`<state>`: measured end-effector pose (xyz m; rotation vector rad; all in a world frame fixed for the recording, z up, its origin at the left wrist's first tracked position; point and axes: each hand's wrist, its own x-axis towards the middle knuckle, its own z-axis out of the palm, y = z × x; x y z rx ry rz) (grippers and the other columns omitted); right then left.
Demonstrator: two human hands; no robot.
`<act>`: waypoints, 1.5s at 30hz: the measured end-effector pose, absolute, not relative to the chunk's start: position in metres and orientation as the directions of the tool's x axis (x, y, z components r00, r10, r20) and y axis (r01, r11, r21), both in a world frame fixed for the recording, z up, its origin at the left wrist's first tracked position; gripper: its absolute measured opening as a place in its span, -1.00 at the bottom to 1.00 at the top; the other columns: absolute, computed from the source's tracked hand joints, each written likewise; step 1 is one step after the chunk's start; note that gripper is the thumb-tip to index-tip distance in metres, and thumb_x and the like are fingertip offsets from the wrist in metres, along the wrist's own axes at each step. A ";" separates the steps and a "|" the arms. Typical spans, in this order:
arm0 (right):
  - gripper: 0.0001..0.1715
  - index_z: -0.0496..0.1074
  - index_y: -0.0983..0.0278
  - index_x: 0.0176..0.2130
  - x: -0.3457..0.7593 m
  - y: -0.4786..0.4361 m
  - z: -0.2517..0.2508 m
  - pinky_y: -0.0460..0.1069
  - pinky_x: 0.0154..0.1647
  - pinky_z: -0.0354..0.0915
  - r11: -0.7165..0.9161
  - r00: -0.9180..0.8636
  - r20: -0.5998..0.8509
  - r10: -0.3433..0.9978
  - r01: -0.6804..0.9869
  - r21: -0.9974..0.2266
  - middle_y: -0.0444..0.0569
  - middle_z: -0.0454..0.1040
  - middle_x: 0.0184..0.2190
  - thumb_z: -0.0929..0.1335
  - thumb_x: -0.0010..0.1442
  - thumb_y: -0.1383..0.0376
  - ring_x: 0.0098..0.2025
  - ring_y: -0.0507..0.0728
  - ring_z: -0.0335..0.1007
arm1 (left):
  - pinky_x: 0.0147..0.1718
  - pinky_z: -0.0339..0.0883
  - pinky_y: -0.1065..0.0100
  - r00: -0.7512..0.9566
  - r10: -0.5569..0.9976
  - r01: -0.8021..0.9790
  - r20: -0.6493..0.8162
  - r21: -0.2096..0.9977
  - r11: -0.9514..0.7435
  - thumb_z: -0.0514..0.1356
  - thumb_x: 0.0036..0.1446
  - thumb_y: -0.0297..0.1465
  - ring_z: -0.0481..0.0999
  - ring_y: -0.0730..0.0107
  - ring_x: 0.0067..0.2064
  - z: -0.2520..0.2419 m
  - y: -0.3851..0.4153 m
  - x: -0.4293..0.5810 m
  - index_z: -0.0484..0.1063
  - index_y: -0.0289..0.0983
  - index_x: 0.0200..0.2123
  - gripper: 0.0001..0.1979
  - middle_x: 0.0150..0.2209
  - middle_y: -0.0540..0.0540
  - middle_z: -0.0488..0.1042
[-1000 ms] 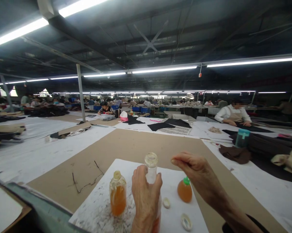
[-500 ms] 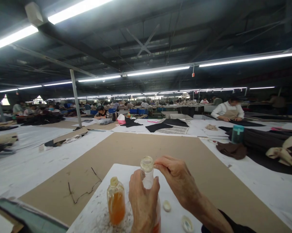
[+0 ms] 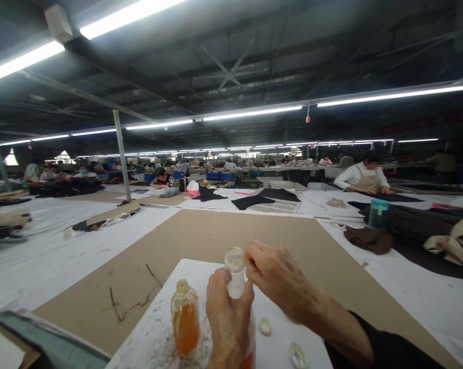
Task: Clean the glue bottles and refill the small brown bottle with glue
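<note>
My left hand (image 3: pixel 229 318) is wrapped round a clear bottle (image 3: pixel 235 274) that stands upright with its mouth uncovered; a little orange-red shows low down behind the hand. At the right side of the bottle's neck, my right hand (image 3: pixel 272 274) has its fingers pinched together; whatever is between them is hidden. A second bottle (image 3: pixel 185 325), holding orange liquid, stands to the left with a yellowish top. Two small pale caps, one nearer (image 3: pixel 297 354) and one farther (image 3: pixel 265 326), lie on the white board to the right.
The white board (image 3: pixel 193 269) rests on brown paper (image 3: pixel 169 241). A dark bent wire (image 3: pixel 129 308) lies left. Brown cloth (image 3: pixel 368 240) and a teal-lidded jar (image 3: pixel 378 214) sit right. A person (image 3: pixel 364 177) works at the far right table.
My right hand has turned at the bottle's neck, its wrist and forearm shifting right, with more black sleeve showing. My left hand keeps its hold. The far-right person's hands have moved apart.
</note>
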<state>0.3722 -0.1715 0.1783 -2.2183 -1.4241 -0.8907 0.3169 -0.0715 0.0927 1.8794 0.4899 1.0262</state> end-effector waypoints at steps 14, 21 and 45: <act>-0.72 0.47 0.25 -0.42 0.363 -0.187 0.173 -0.10 -0.38 0.21 -0.096 0.602 0.665 0.443 0.769 -0.632 -0.10 0.40 -0.43 0.24 0.25 0.31 -0.39 0.04 0.32 | -0.26 0.21 0.25 0.584 0.692 -0.100 0.426 0.883 -0.459 0.19 -0.06 -0.24 0.36 0.18 -0.25 0.101 -0.072 0.311 0.30 -0.22 -0.37 -0.78 -0.36 -0.05 0.37; -0.70 0.48 0.25 -0.37 0.354 -0.182 0.161 -0.09 -0.37 0.21 -0.279 0.481 0.769 0.422 0.876 -0.394 -0.07 0.40 -0.42 0.21 0.26 0.41 -0.43 0.03 0.33 | -0.31 0.24 0.31 0.712 0.551 -0.161 0.435 0.865 -0.475 0.21 -0.11 -0.27 0.34 0.22 -0.30 0.109 -0.061 0.309 0.34 -0.25 -0.40 -0.79 -0.41 -0.04 0.37; -0.66 0.43 0.39 -0.15 0.344 -0.174 0.145 -0.03 -0.40 0.36 -0.418 0.088 0.890 0.446 0.900 0.120 0.10 0.52 -0.36 0.16 0.20 0.52 -0.39 0.14 0.44 | -0.26 0.26 0.29 0.737 0.550 -0.178 0.392 0.898 -0.402 0.17 -0.04 -0.23 0.38 0.20 -0.23 0.105 -0.066 0.306 0.34 -0.26 -0.29 -0.74 -0.32 -0.07 0.39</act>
